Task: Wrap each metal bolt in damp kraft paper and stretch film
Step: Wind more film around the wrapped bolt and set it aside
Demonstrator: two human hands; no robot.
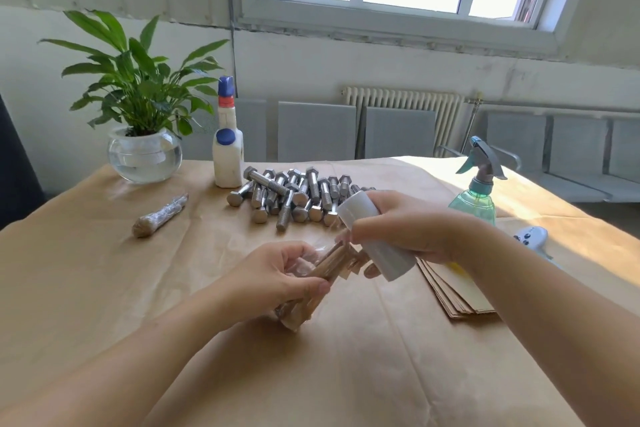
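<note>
The step in hand looked like winding stretch film round a bolt that was already rolled in kraft paper. To do it well, the film should be pulled tight, the bolt turned slowly, and each turn should lie a little over the last one so no paper shows.

The left hand (287,274) had its fingers curled round the paper-wrapped bolt (313,282), holding it up off the worktop (242,374) at a slant. The right hand (405,229) gripped the white stretch film roll (375,236), just beside the top end of that bolt. Clear film seemed to run between the two, but it was hard to see.

The pile of bare bolts (294,198) lay past both hands. One finished wrapped bolt (161,216) lay well off to the left of the left hand. A stack of kraft paper sheets (450,291) sat under the right wrist, and the spray bottle (479,184) stood beyond it.
</note>
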